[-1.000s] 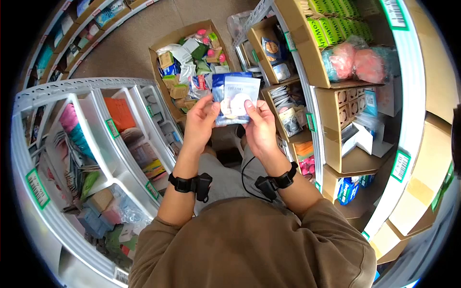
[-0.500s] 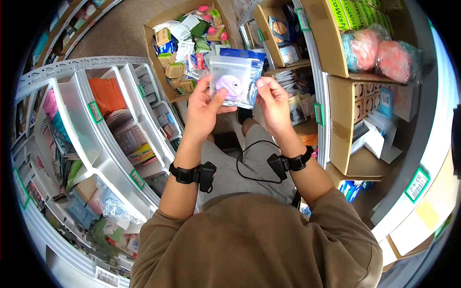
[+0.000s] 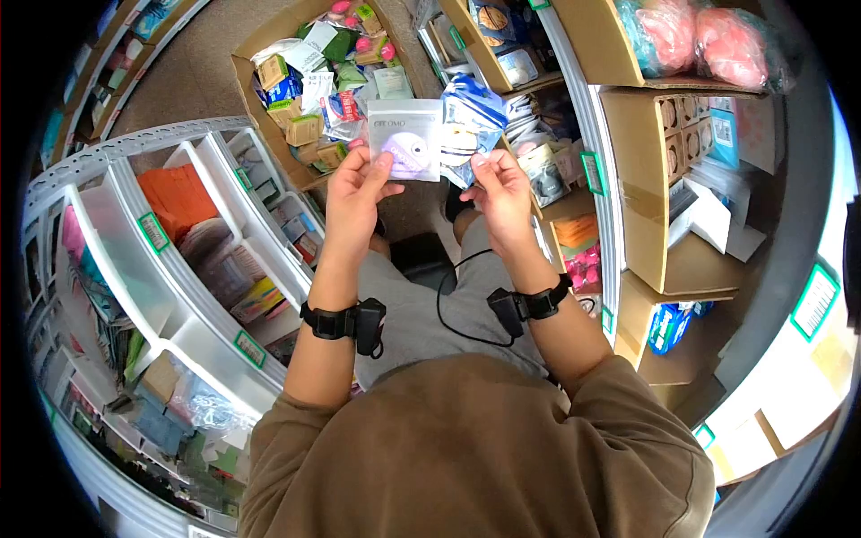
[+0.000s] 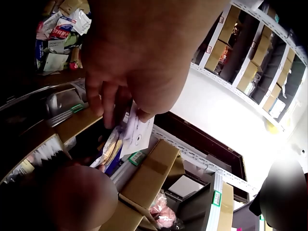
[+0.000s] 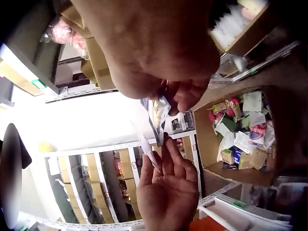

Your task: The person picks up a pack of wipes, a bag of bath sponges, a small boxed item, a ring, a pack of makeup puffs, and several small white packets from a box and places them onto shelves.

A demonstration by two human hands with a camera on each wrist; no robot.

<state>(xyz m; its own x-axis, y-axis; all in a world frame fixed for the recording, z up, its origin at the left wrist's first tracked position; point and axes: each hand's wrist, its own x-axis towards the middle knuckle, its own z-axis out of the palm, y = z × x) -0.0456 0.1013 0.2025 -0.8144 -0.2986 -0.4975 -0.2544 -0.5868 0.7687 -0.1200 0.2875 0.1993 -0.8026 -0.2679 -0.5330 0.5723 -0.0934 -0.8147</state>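
My left hand [image 3: 352, 199] pinches the lower left corner of a whitish flat packet [image 3: 405, 117] with a purple round item showing through it. Thumb on its front, fingers behind. At the lower edge of a shiny blue-and-clear packet [image 3: 475, 112], my right hand [image 3: 507, 199] holds on between thumb and fingers; pale round pieces show inside. Both packets are held up side by side, their edges close together. From the left wrist, the whitish packet [image 4: 138, 137] appears in front of the blue one. The right wrist view catches the blue packet [image 5: 158, 118] below the curled fingers.
On the floor ahead stands a cardboard box [image 3: 256, 99] full of mixed small packets and cartons. White shelf bins [image 3: 134, 278] line the left. Cardboard bins [image 3: 632, 197] on racks rise close on the right, one with bagged pink items [image 3: 731, 45].
The two packets were overlapping, with the whitish one in front; now they are apart, side by side. The whitish packet moved left with my left hand, uncovering the blue one.
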